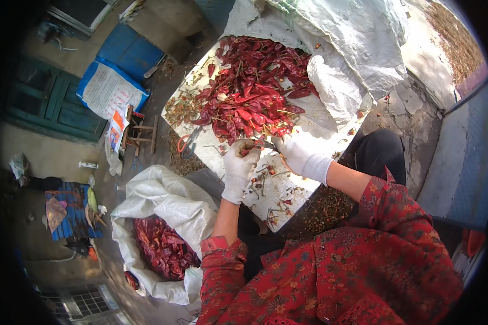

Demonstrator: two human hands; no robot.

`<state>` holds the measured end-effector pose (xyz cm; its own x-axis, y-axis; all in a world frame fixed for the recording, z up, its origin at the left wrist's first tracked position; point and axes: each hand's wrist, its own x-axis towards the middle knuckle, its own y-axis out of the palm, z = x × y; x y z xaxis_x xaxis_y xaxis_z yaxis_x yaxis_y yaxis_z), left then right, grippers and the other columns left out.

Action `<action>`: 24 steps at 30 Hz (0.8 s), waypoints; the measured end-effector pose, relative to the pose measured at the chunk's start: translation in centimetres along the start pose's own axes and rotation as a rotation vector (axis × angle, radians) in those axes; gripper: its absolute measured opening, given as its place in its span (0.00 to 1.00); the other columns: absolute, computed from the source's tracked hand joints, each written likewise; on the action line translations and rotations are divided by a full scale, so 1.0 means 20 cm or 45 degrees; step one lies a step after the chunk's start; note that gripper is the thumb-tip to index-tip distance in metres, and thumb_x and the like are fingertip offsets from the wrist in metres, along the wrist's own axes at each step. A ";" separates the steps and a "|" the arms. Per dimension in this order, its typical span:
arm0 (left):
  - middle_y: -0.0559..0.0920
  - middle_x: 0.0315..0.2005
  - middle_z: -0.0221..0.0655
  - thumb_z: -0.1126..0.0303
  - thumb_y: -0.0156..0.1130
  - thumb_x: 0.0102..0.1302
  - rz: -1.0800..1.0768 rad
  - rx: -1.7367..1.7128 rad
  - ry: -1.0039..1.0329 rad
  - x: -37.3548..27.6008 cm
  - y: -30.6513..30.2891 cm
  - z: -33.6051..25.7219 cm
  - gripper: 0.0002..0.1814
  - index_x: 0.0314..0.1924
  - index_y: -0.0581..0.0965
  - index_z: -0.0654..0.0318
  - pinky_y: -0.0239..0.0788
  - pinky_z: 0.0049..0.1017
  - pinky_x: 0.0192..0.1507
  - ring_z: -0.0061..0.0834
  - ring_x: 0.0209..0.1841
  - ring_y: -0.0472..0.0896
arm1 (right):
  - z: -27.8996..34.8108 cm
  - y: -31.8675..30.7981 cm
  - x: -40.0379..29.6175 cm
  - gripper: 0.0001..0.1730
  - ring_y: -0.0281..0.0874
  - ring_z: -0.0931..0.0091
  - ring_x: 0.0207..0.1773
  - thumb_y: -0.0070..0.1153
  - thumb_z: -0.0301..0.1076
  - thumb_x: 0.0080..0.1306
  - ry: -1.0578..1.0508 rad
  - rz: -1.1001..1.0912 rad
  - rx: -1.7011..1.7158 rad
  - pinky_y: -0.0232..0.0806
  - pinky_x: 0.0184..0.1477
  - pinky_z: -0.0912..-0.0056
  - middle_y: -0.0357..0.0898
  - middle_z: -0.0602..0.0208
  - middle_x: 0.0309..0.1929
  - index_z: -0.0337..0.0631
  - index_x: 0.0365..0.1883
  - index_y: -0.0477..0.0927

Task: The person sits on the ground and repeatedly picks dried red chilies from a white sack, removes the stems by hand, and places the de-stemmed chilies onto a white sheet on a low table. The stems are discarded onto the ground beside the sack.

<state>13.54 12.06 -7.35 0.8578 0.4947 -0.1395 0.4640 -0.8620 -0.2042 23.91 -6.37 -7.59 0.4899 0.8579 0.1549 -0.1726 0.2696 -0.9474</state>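
Both my hands wear white gloves and meet over a white board at the near edge of a heap of dried red chili peppers [252,89]. My left hand [240,160] is closed on a dried red chili, of which a small part shows between the fingers. My right hand [297,152] grips scissors [265,144], whose dark blades reach to the chili at my left fingertips; the handles are mostly hidden in the glove. Cut stems and caps [264,178] lie scattered on the white board [248,205] below my hands.
A second pair of scissors [190,144] with orange and dark handles lies at the board's left edge. A white woven sack [168,195] of red chilies stands at lower left. Another woven sack [349,44] spreads over the board's far right. A small wooden stool [144,134] stands left.
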 end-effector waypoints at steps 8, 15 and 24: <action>0.77 0.23 0.25 0.74 0.67 0.64 -0.025 -0.038 0.093 -0.01 0.01 0.02 0.06 0.39 0.81 0.67 0.60 0.17 0.24 0.13 0.22 0.70 | 0.05 0.01 -0.01 0.12 0.84 0.57 0.31 0.53 0.34 0.64 0.055 0.014 -0.009 0.74 0.33 0.50 0.81 0.56 0.28 0.38 0.43 0.80; 0.81 0.26 0.29 0.73 0.66 0.64 0.061 -0.315 -0.129 0.01 -0.01 0.02 0.07 0.39 0.80 0.69 0.67 0.19 0.27 0.15 0.26 0.75 | 0.07 0.01 -0.02 0.11 0.82 0.54 0.26 0.52 0.37 0.66 0.144 0.158 0.258 0.72 0.32 0.48 0.78 0.52 0.20 0.37 0.36 0.79; 0.86 0.34 0.34 0.77 0.53 0.67 -0.041 0.537 0.144 0.23 -0.09 0.28 0.17 0.54 0.81 0.64 0.75 0.27 0.35 0.27 0.32 0.83 | -0.10 -0.04 0.09 0.15 0.83 0.56 0.35 0.52 0.44 0.72 0.677 -0.166 1.024 0.72 0.40 0.54 0.82 0.51 0.30 0.40 0.42 0.77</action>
<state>15.43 16.45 -13.09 0.8742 0.4849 -0.0241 0.3800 -0.7142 -0.5878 26.63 -6.00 -7.22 0.8346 0.5437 -0.0889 -0.5251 0.7362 -0.4269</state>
